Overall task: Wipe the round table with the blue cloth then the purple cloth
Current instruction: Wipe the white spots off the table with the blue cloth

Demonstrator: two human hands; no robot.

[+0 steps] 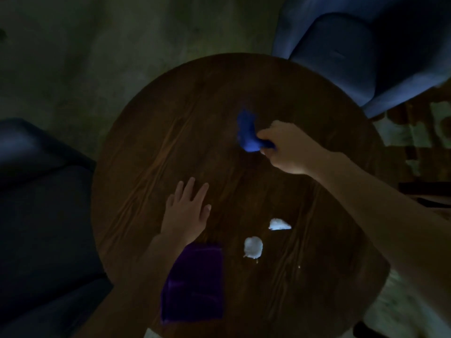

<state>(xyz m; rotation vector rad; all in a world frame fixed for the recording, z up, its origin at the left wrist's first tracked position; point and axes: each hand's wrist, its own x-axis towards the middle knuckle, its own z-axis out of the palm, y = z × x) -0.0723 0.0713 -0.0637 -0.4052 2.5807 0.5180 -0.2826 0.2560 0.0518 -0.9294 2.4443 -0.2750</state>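
Your right hand (285, 147) pinches the bunched blue cloth (246, 132), left hand (188, 211) flat and open; a sweep could scatter the white wads (253, 247) off the round table (146, 147).

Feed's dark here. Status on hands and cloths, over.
Right hand gripping blue cloth mid-table. Left hand flat, empty. Purple cloth folded, untouched. Two white wads near edge.

You see two bare arms coming in from the bottom and the right of the view. Your left hand (186, 211) and your right hand (286, 148) wear no gloves, and no ring, watch or bracelet shows on them. Both forearms are uncovered up to the frame edge, no sleeve is visible. The dim light hides finer details.
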